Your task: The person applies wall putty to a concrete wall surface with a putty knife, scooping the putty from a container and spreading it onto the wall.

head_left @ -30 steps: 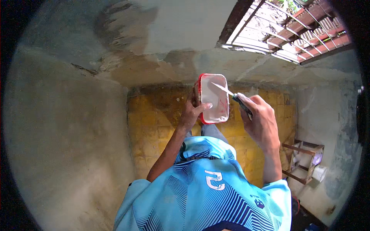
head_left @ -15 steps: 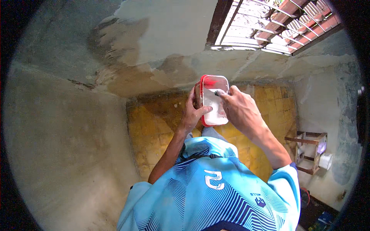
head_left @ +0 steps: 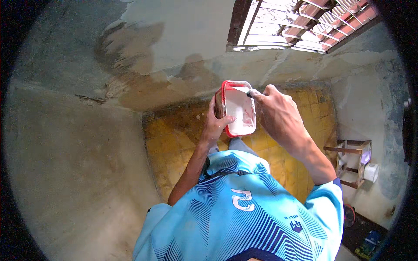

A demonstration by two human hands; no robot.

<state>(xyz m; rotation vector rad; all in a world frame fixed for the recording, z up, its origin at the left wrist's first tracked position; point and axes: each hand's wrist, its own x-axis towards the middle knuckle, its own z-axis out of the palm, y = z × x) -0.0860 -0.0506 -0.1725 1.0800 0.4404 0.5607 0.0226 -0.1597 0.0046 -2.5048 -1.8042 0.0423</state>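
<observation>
A red-rimmed plastic container [head_left: 238, 122] coated inside with white paste sits upright in view at the centre, gripped along its left side by my left hand [head_left: 214, 126], whose thumb reaches over the rim. My right hand [head_left: 278, 113] is closed on a putty knife [head_left: 249, 93] with a dark handle; its blade is at the upper part of the container, mostly hidden by the paste and my fingers. My light blue shirt and legs show below the container.
Rough plastered walls [head_left: 74, 152] surround a yellow tiled floor [head_left: 170, 152]. A barred window [head_left: 300, 24] is at upper right. A wooden frame stool [head_left: 350, 150] and white bucket [head_left: 371, 173] stand against the right wall, with indistinct items [head_left: 368, 243] at lower right.
My right hand has moved up and round toward the container's upper right, taking the knife from across the middle to the upper rim. The container is slightly shifted left and up.
</observation>
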